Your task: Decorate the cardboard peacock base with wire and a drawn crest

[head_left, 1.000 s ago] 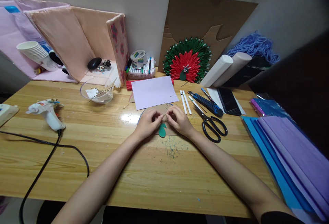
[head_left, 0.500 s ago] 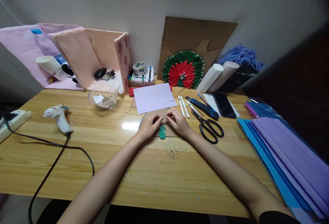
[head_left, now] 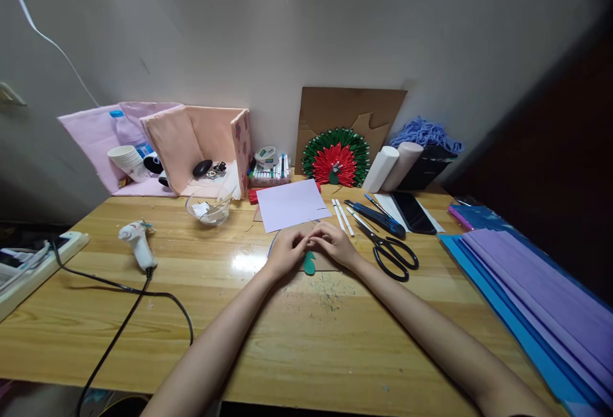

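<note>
My left hand [head_left: 290, 250] and my right hand [head_left: 334, 242] meet over a piece of brown cardboard [head_left: 330, 265], their fingertips pinched close together. Whatever sits between the fingertips is too small and covered to make out. Just below them lies a green teardrop-shaped cutout [head_left: 309, 266], its upper end partly hidden by the fingers. Behind the hands is a pale lilac sheet of paper [head_left: 292, 205]. To the right of my right hand rest black-handled scissors [head_left: 390, 254], two white pens [head_left: 343, 218] and a blue-black utility knife [head_left: 376, 218].
A white glue gun [head_left: 138, 244] with a black cord stands left, near a power strip [head_left: 43, 270]. A clear bowl [head_left: 208, 211] holds scraps. At the back, a red-green peacock craft [head_left: 335, 158] leans by cardboard. Purple and blue sheets [head_left: 536, 289] cover the right edge, beside a phone [head_left: 412, 212].
The head view has tilted upward, so more wall shows and the desk items sit lower in the picture. Both hands stay together over the cardboard, fingers drawn slightly closer.
</note>
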Action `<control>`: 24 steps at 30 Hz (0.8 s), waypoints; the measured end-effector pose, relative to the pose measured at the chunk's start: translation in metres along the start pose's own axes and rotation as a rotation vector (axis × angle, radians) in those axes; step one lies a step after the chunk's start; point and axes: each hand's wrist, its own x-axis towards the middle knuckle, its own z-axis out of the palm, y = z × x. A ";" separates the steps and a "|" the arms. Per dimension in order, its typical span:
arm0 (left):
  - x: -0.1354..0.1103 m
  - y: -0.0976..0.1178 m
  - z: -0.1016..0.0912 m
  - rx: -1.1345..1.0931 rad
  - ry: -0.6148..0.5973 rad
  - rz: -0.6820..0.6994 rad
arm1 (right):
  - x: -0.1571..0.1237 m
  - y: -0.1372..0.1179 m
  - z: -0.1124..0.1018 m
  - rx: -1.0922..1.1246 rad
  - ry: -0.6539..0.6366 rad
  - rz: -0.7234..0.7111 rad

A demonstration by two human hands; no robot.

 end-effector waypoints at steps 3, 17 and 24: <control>-0.001 0.000 -0.001 -0.025 -0.005 0.007 | 0.000 -0.001 0.000 0.014 0.021 0.012; -0.003 0.004 0.002 0.189 0.089 0.126 | 0.001 -0.003 0.001 0.079 0.049 0.083; 0.008 0.010 -0.003 0.325 0.059 0.252 | 0.004 0.006 -0.001 0.278 0.093 0.222</control>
